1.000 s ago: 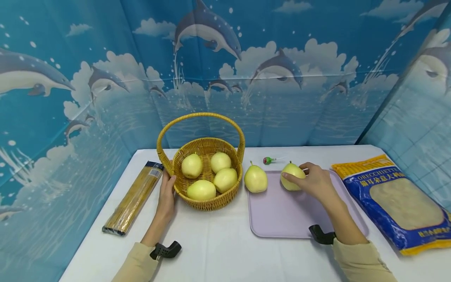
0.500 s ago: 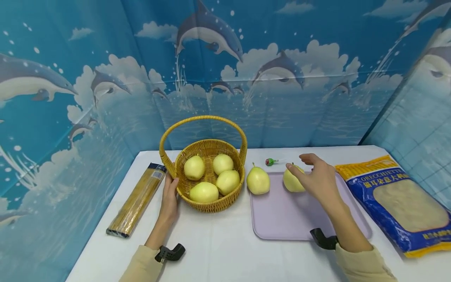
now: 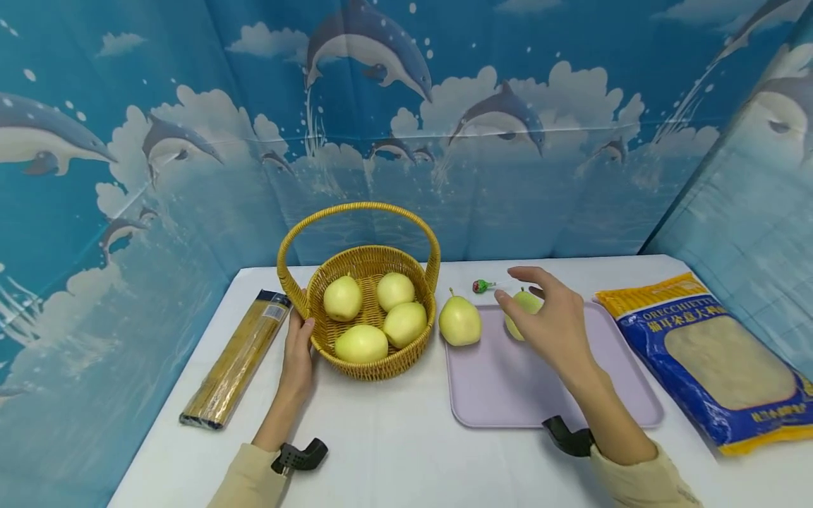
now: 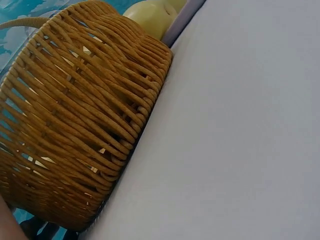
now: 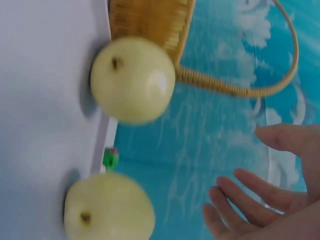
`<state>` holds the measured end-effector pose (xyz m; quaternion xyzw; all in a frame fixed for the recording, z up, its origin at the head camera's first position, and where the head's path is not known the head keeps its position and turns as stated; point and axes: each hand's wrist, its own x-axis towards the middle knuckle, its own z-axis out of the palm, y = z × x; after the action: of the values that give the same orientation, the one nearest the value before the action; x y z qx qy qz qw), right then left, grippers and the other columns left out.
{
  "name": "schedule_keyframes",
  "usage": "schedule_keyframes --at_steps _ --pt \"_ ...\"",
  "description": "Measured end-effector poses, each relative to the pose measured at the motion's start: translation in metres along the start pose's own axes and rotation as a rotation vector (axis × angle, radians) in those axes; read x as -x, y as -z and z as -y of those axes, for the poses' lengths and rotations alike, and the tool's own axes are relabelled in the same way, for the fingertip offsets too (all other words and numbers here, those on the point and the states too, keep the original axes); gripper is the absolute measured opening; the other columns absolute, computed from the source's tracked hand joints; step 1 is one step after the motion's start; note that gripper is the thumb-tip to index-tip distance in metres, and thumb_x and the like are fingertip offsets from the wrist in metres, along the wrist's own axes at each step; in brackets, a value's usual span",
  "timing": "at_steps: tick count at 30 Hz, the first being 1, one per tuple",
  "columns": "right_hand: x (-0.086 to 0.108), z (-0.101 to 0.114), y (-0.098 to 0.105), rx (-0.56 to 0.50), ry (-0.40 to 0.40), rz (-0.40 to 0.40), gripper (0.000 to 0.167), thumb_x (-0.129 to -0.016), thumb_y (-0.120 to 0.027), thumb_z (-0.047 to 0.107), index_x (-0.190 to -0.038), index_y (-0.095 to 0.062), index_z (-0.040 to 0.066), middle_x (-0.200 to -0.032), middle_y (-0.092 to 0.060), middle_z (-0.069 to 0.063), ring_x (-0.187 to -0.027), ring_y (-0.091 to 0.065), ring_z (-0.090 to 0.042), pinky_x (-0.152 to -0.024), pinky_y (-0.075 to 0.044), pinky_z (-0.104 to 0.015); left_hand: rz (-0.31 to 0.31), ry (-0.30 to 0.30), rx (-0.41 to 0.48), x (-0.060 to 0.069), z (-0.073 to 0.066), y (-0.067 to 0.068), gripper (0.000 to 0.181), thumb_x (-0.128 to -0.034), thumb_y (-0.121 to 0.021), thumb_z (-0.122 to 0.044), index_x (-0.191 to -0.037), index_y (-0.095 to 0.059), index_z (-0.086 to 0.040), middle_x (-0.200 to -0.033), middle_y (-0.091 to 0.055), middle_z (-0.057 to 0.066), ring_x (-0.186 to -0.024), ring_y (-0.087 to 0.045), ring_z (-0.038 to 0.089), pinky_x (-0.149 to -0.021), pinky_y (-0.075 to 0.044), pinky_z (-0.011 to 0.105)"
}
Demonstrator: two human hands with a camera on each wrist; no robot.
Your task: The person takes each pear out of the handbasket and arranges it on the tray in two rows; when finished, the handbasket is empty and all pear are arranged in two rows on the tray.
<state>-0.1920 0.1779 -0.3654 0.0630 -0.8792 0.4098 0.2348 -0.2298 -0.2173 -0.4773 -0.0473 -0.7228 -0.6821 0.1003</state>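
Note:
A yellow wicker basket (image 3: 368,367) with a tall hoop handle stands at the middle back, with several pale green pears (image 3: 360,344) inside. My left hand (image 3: 297,360) holds it at its left side, thumb in front near the handle's base; the other fingers are mostly hidden behind. On the lilac tray (image 3: 495,395) one pear (image 3: 460,321) stands upright at the left back corner. A second pear (image 3: 524,310) stands to its right, partly hidden by my right hand (image 3: 552,317). That hand hovers above the tray, thumb and fingers spread apart and holding nothing, as the right wrist view confirms.
A lollipop (image 3: 483,286) with a green and red wrapper lies behind the tray. Right of the tray is a blue and yellow orecchiette bag (image 3: 724,360). A long pack of dry noodles (image 3: 238,360) lies left of the basket. A dolphin-print curtain (image 3: 381,169) backs the table.
My right hand has let go of the right pear on the tray, its fingers spreading, and has lifted and shifted slightly left. The left hand has stayed at the basket.

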Motion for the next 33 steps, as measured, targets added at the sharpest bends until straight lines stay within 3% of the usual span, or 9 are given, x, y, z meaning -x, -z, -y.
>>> schedule_keyframes --at_steps 5,13,23,28,33 --pt "0.01 0.016 -0.018 -0.043 0.036 0.098 0.037 -0.096 -0.078 0.02 -0.131 -0.071 0.012 -0.131 -0.072 -0.008 -0.126 -0.066 -0.032 -0.107 -0.054 -0.052 0.019 -0.017 0.011 -0.002 -0.002 0.0 0.06 -0.1137 -0.034 -0.032 -0.171 -0.015 -0.028 -0.175 -0.021 -0.011 -0.161 -0.02 0.01 -0.133 -0.014 0.043" --pt "0.021 0.036 -0.05 -0.149 0.053 0.289 0.047 -0.094 -0.079 0.018 -0.138 -0.067 0.009 -0.137 -0.07 -0.012 -0.13 -0.064 -0.03 -0.107 -0.055 -0.052 0.029 -0.014 0.026 -0.001 -0.001 -0.004 0.061 -0.1134 -0.035 -0.033 -0.17 -0.013 -0.03 -0.175 -0.021 -0.01 -0.161 -0.02 0.01 -0.134 -0.014 0.043" --pt "0.002 0.076 -0.101 -0.241 0.091 0.388 0.051 -0.094 -0.078 0.021 -0.141 -0.063 0.011 -0.139 -0.068 -0.013 -0.13 -0.064 -0.029 -0.108 -0.055 -0.046 -0.004 -0.024 0.01 0.0 -0.002 0.002 0.061 -0.1135 -0.036 -0.031 -0.171 -0.014 -0.025 -0.174 -0.023 -0.009 -0.16 -0.021 0.01 -0.133 -0.015 0.041" --pt "-0.011 0.086 -0.131 -0.343 0.063 0.444 0.054 -0.094 -0.079 0.019 -0.145 -0.061 0.013 -0.143 -0.064 -0.008 -0.136 -0.06 -0.026 -0.111 -0.053 -0.038 -0.003 -0.015 0.0 0.0 -0.001 0.002 0.061 -0.1134 -0.035 -0.032 -0.171 -0.014 -0.029 -0.175 -0.021 -0.01 -0.161 -0.021 0.011 -0.133 -0.015 0.042" --pt "-0.021 0.093 -0.161 -0.422 0.024 0.471 0.06 -0.095 -0.079 0.02 -0.149 -0.056 0.009 -0.148 -0.06 -0.011 -0.138 -0.058 -0.032 -0.111 -0.054 -0.041 -0.001 -0.004 -0.013 0.0 0.0 0.002 0.061 -0.1133 -0.035 -0.033 -0.171 -0.013 -0.03 -0.175 -0.022 -0.009 -0.161 -0.021 0.012 -0.134 -0.015 0.044"
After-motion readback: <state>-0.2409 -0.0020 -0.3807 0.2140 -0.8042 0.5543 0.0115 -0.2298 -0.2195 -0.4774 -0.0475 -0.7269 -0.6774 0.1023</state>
